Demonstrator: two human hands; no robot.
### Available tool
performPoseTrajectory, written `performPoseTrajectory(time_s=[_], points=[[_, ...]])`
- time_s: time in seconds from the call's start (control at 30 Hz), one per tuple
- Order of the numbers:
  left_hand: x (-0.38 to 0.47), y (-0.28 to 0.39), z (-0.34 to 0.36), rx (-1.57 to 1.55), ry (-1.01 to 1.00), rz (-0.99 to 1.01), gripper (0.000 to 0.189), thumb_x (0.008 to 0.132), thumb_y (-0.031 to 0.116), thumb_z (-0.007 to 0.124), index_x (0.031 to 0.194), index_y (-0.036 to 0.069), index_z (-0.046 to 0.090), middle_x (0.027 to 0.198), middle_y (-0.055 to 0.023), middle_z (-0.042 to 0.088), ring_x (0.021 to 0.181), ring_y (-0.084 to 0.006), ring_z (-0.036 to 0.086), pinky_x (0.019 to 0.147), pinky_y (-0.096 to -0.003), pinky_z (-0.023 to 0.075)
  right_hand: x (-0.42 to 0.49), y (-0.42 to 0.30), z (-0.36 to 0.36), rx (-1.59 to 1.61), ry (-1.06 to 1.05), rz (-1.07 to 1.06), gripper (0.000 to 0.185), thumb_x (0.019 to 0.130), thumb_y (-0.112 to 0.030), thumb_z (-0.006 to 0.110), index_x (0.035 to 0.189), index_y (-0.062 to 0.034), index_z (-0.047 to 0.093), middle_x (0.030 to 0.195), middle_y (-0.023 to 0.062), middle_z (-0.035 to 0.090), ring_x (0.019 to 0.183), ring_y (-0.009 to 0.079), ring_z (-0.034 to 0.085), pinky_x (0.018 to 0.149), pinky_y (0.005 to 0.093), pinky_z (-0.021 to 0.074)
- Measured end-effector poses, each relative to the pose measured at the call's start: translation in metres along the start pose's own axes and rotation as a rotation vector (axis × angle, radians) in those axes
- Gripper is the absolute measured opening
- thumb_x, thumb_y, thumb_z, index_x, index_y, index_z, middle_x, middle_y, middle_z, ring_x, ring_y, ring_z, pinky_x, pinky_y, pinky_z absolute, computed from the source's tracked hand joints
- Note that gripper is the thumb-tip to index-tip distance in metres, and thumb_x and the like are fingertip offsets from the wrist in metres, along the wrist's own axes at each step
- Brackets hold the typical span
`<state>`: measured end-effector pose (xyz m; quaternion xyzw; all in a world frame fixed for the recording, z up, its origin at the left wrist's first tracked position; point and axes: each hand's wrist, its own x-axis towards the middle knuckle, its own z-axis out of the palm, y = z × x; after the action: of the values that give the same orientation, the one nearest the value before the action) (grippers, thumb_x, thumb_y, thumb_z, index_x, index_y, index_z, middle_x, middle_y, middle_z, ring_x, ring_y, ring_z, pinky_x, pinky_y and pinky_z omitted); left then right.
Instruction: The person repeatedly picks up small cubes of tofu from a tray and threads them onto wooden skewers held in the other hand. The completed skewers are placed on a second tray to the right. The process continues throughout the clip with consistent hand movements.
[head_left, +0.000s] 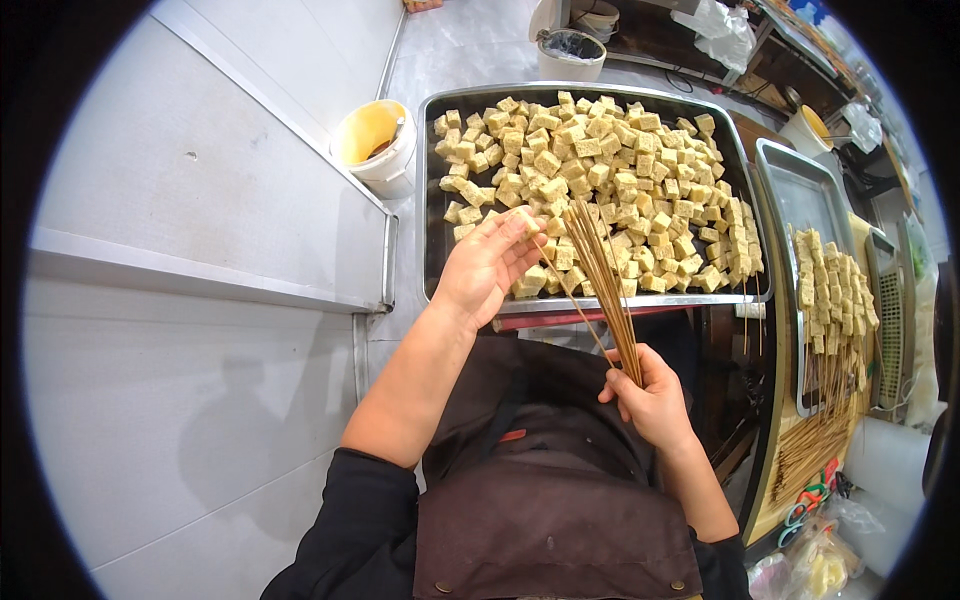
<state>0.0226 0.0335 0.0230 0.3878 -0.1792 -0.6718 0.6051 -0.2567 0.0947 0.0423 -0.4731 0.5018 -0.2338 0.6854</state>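
Between the fingers of my left hand (484, 262) is a pale yellow tofu cube (528, 223), held over the near left part of a large metal tray (555, 304). One thin skewer (574, 301) slants up to that cube; whether its tip has entered cannot be made out. My right hand (646, 390) grips the skewer's lower end together with a bundle of wooden skewers (600, 277), whose tips point away over the tray. Many loose tofu cubes (592, 147) are heaped in the tray. Along its right side lie loaded skewers (744, 238), their bare ends sticking out over the near rim.
To the right, finished tofu skewers (834, 289) lie across a smaller metal tray (802, 174). Loose skewers (814, 450) and scissors (796, 514) are nearby. A white bucket (379, 154) stands left of the large tray, and a lined bin (571, 56) behind it. A white panel wall (202, 195) bounds the left.
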Motion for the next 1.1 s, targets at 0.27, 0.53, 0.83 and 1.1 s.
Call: performPoseTrajectory(time_s=[0.27, 0.53, 0.83, 1.1], points=[[-0.003, -0.006, 0.001, 0.129, -0.035, -0.011, 0.032, 0.103, 0.025, 0.063, 0.127, 0.005, 0.061, 0.117, -0.0069, 0.070, 0.106, -0.0158, 0.067, 0.094, -0.0322, 0.0538, 0.000, -0.002, -0.002, -0.020, -0.006, 0.011, 0.021, 0.099, -0.007, 0.060, 0.119, -0.0017, 0.059, 0.076, 0.0050, 0.068, 0.050, 0.0048, 0.049, 0.048, 0.0206, 0.0396], [-0.041, -0.048, 0.040, 0.371, -0.244, -0.124, 0.028, 0.101, 0.021, 0.066, 0.122, 0.003, 0.065, 0.108, -0.0030, 0.070, 0.097, -0.0112, 0.064, 0.086, -0.0275, 0.0513, 0.017, -0.004, 0.006, 0.113, 0.019, -0.087, 0.020, 0.100, -0.008, 0.060, 0.119, -0.0030, 0.058, 0.077, 0.0048, 0.067, 0.050, 0.0037, 0.047, 0.046, 0.0192, 0.0375], [0.009, -0.002, -0.021, 1.658, 0.289, 0.646, 0.034, 0.086, 0.031, 0.076, 0.107, 0.005, 0.071, 0.106, -0.0136, 0.067, 0.105, -0.0332, 0.062, 0.093, -0.0412, 0.0493, 0.027, 0.003, 0.005, 0.173, 0.055, -0.122, 0.014, 0.101, -0.012, 0.061, 0.112, -0.0045, 0.057, 0.076, 0.0031, 0.064, 0.049, 0.0040, 0.045, 0.046, 0.0192, 0.0353], [0.006, 0.002, -0.014, 0.366, 0.015, 0.144, 0.025, 0.098, 0.019, 0.066, 0.116, 0.003, 0.061, 0.116, -0.0113, 0.067, 0.106, -0.0220, 0.066, 0.097, -0.0360, 0.0514, 0.011, 0.006, 0.001, 0.035, 0.028, -0.076, 0.010, 0.100, -0.013, 0.061, 0.107, -0.0056, 0.061, 0.072, 0.0011, 0.064, 0.049, 0.0036, 0.046, 0.046, 0.0207, 0.0358]])
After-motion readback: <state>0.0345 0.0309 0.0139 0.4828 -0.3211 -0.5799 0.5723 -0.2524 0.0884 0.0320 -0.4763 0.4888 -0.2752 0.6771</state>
